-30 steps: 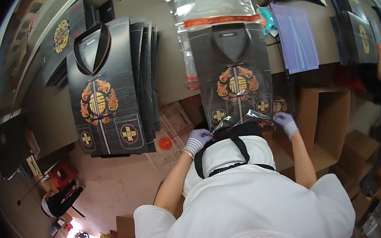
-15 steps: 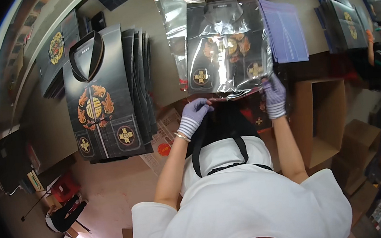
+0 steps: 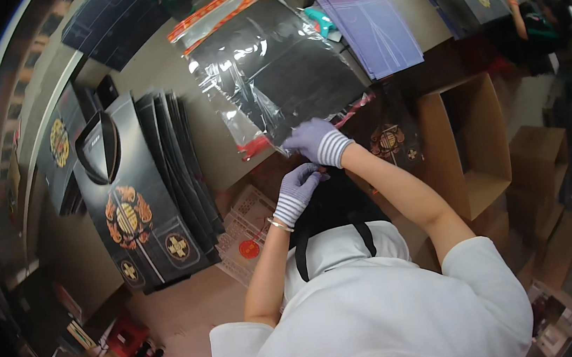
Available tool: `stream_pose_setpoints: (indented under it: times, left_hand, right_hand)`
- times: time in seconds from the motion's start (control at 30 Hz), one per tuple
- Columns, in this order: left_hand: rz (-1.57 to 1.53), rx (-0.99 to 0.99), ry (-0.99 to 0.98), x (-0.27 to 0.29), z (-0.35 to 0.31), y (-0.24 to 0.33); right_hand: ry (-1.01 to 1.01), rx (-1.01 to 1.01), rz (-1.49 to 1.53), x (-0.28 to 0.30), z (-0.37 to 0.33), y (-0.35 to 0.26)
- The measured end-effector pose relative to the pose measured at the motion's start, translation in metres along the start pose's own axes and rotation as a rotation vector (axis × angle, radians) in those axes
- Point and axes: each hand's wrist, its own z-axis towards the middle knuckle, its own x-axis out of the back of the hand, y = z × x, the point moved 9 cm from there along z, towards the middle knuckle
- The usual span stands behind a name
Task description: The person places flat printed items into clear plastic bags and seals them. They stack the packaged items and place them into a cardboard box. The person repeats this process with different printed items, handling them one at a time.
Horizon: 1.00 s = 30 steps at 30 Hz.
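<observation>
In front of me on the table edge lies a clear plastic bag point(image 3: 286, 55), with a plain black flat item inside. My right hand point(image 3: 317, 141), in a lilac glove with a striped cuff, reaches across to the bag's near edge, its slightly blurred fingers bent onto the plastic there. Just below, off the table edge, my left hand point(image 3: 299, 189) wears a matching glove. Its fingertips are pinched together; what they hold, if anything, is too small to make out. Another clear bag point(image 3: 208, 81) with a red-and-orange strip shows under the left side.
Black decorated paper bags point(image 3: 126, 204) stand in a row at left. Lilac sheets point(image 3: 375, 31) and a teal tool point(image 3: 319, 22) lie beyond the bag. An open cardboard box point(image 3: 470, 150) sits at right, near another person's arm point(image 3: 513, 8).
The bag's contents show a plain black side instead of the decorated front. My right hand has moved left from the bag's right corner. The view has turned, and my left hand sits slightly lower.
</observation>
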Motion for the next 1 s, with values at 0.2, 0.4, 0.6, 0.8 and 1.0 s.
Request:
stream_pose_setpoints:
  times: [0.2,0.4,0.6,0.8,1.0]
  left_hand:
    - [0.114,-0.078,0.237,0.041,0.038,0.003]
    - [1.248,-0.392,0.185,0.006,0.120,0.053]
    - [1.241,-0.321,0.225,0.036,0.152,0.028]
    - [0.461,-0.269,0.405,0.045,0.160,0.042]
    - [0.500,-0.382,0.393,0.019,0.146,0.073]
  right_hand:
    - [0.299,-1.447,1.127,-0.039,-0.161,0.243]
    - [0.346,-1.601,1.339,-0.050,-0.204,0.309]
    - [0.942,-1.105,1.125,-0.009,-0.293,0.247]
    - [1.047,-1.259,0.742,0.021,-0.332,0.063]
    - [0.581,-1.286,1.127,-0.046,-0.274,0.005]
